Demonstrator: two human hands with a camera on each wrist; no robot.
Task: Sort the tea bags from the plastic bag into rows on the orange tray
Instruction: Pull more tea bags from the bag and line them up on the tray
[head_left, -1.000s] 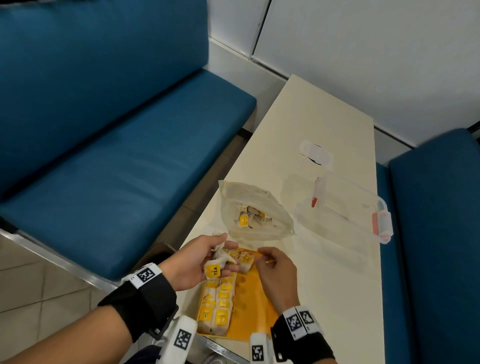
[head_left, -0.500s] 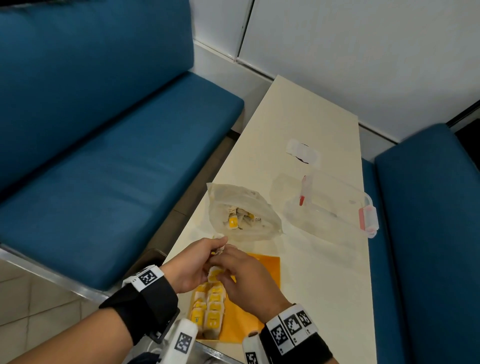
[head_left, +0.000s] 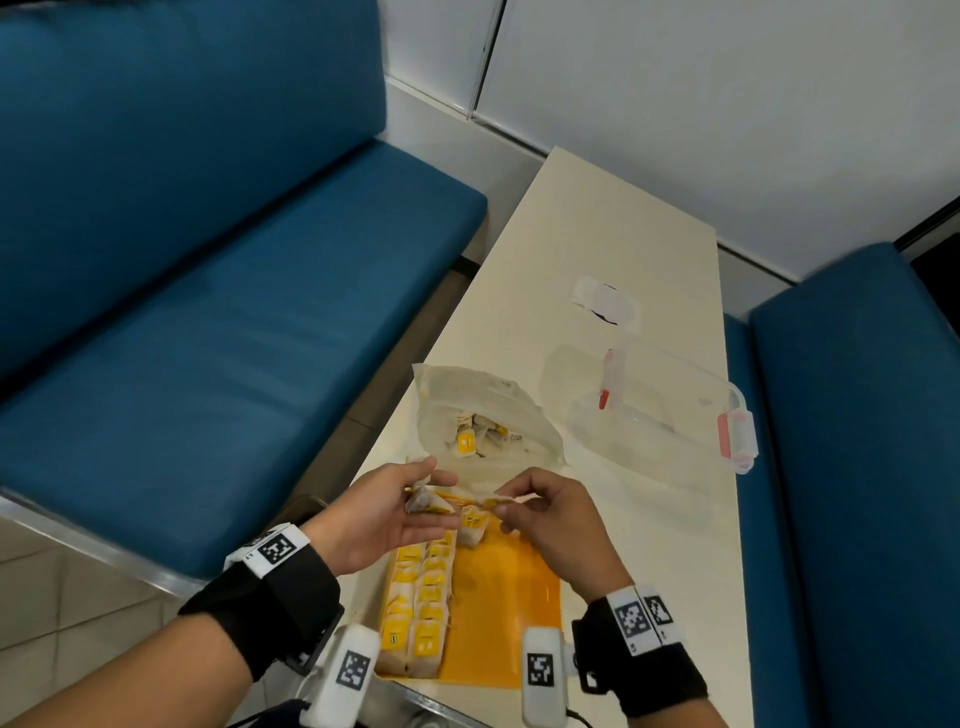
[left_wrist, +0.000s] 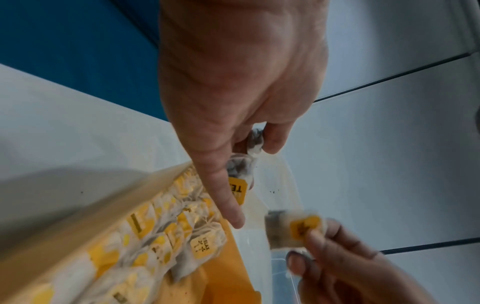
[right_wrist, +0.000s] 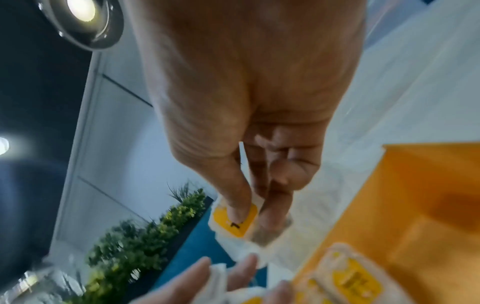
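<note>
An orange tray (head_left: 498, 613) lies at the table's near edge with two rows of yellow-tagged tea bags (head_left: 415, 608) along its left side. Above its far end my left hand (head_left: 400, 512) holds a small bunch of tea bags (left_wrist: 240, 170) between thumb and fingers. My right hand (head_left: 540, 512) pinches one tea bag (left_wrist: 293, 229) by its yellow tag (right_wrist: 235, 221), just right of the left hand. The plastic bag (head_left: 483, 421) lies beyond the hands with several tea bags inside.
A clear plastic box (head_left: 670, 410) with a pink clasp stands right of the plastic bag. A white wrapper (head_left: 605, 301) lies farther back on the cream table (head_left: 597, 228). Blue benches (head_left: 218, 332) flank the table on both sides.
My right hand has come away from the left hand with one tea bag pinched in it. The left hand still holds its bunch over the tray's far end.
</note>
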